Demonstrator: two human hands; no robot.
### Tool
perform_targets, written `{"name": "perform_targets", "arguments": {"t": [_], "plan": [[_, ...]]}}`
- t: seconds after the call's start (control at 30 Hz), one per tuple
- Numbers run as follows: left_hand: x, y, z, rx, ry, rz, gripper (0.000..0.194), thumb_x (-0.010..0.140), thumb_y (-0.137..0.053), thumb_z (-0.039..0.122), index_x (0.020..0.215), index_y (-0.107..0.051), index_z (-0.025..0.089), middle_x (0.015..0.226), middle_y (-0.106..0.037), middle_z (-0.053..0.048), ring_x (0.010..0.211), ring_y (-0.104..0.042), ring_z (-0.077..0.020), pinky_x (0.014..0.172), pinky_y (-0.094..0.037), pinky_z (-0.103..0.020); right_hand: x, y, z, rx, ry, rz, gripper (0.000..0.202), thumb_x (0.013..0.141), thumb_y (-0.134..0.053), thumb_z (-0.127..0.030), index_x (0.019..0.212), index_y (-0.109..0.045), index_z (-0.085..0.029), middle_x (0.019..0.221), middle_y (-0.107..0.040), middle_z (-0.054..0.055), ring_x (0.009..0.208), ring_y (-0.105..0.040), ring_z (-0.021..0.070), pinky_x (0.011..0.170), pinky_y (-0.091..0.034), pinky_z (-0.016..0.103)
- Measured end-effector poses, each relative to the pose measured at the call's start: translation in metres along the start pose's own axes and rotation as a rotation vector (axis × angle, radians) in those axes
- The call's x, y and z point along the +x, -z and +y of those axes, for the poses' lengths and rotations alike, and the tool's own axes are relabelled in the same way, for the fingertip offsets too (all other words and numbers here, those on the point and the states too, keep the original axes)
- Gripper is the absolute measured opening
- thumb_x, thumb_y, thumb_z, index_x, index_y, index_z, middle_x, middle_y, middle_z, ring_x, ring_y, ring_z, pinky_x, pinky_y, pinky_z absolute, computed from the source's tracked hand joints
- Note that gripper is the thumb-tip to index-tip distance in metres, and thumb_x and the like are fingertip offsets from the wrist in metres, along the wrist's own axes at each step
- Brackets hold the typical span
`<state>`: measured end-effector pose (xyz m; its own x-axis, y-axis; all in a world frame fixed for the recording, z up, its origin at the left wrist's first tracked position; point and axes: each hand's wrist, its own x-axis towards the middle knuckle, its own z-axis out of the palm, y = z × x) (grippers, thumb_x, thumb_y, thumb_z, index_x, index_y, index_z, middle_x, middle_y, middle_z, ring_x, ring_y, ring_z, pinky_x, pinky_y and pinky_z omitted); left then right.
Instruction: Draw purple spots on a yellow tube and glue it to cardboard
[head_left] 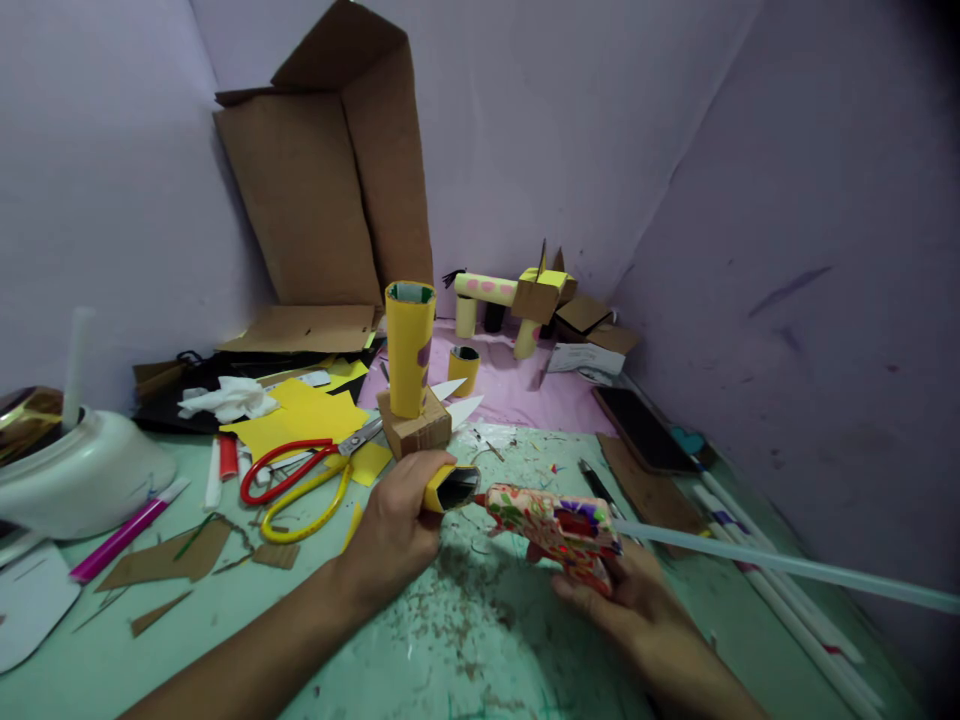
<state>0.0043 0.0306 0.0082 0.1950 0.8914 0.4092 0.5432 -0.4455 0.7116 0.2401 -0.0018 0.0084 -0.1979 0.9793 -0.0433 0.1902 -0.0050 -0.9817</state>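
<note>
My left hand [403, 515] is closed around a short yellow paper-covered tube [442, 488], its dark hollow end facing right. In my right hand [619, 590] is a floral-patterned hot glue gun [551, 525], and a long translucent glue stick [787, 568] runs out of its back. The gun's nozzle is at the tube's open rim; whether they touch I cannot tell. Just beyond my left hand, a tall yellow tube [407, 350] stands upright on a small cardboard block [415, 422]. Another short yellow tube [464, 370] stands behind it.
Scissors [307, 480] with red and yellow handles lie left, near yellow paper [307, 420] and cardboard scraps [169, 555]. A pale tube animal figure [487, 288] stands at the back. A phone [643, 430] and a pen [596, 485] lie right. A white pot [97, 470] sits far left.
</note>
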Motion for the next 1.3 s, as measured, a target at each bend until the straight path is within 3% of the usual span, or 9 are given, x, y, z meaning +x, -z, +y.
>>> {"name": "perform_targets", "arguments": {"t": [0.27, 0.5, 0.9, 1.3], "plan": [[0.001, 0.001, 0.004, 0.022, -0.025, -0.006, 0.035, 0.075, -0.046, 0.001, 0.103, -0.056, 0.018, 0.1, -0.066, -0.01, 0.095, -0.061, -0.0239, 0.081, -0.048, -0.039, 0.0, -0.003, -0.005, 0.045, 0.022, -0.077, 0.023, 0.076, -0.071, -0.033, 0.098, -0.077, -0.029, 0.092, -0.077, 0.006, 0.089, -0.07, 0.0282, 0.086, -0.054, 0.043], [0.001, 0.0, -0.001, 0.021, -0.078, 0.03, 0.035, 0.074, -0.047, 0.0, 0.104, -0.057, 0.016, 0.099, -0.067, -0.011, 0.093, -0.062, -0.024, 0.08, -0.05, -0.041, -0.001, -0.001, 0.0, 0.042, -0.005, -0.113, 0.025, 0.08, -0.068, -0.036, 0.102, -0.074, -0.027, 0.096, -0.076, 0.006, 0.099, -0.068, 0.0266, 0.09, -0.052, 0.04], [0.0, -0.002, -0.001, 0.042, -0.13, 0.06, 0.038, 0.073, -0.047, -0.003, 0.104, -0.058, 0.016, 0.099, -0.067, -0.009, 0.093, -0.062, -0.0225, 0.08, -0.051, -0.039, -0.003, -0.001, 0.004, -0.02, -0.03, -0.128, 0.016, 0.082, -0.064, -0.034, 0.09, -0.072, -0.023, 0.083, -0.072, 0.005, 0.091, -0.067, 0.0251, 0.084, -0.054, 0.038], [0.0, -0.002, -0.004, 0.063, -0.139, 0.069, 0.038, 0.073, -0.048, -0.002, 0.105, -0.057, 0.016, 0.098, -0.067, -0.009, 0.091, -0.062, -0.0221, 0.079, -0.052, -0.039, -0.002, -0.002, 0.005, -0.049, 0.013, -0.021, 0.012, 0.077, -0.065, -0.032, 0.079, -0.068, -0.021, 0.078, -0.07, 0.004, 0.074, -0.065, 0.0207, 0.069, -0.055, 0.03]]}}
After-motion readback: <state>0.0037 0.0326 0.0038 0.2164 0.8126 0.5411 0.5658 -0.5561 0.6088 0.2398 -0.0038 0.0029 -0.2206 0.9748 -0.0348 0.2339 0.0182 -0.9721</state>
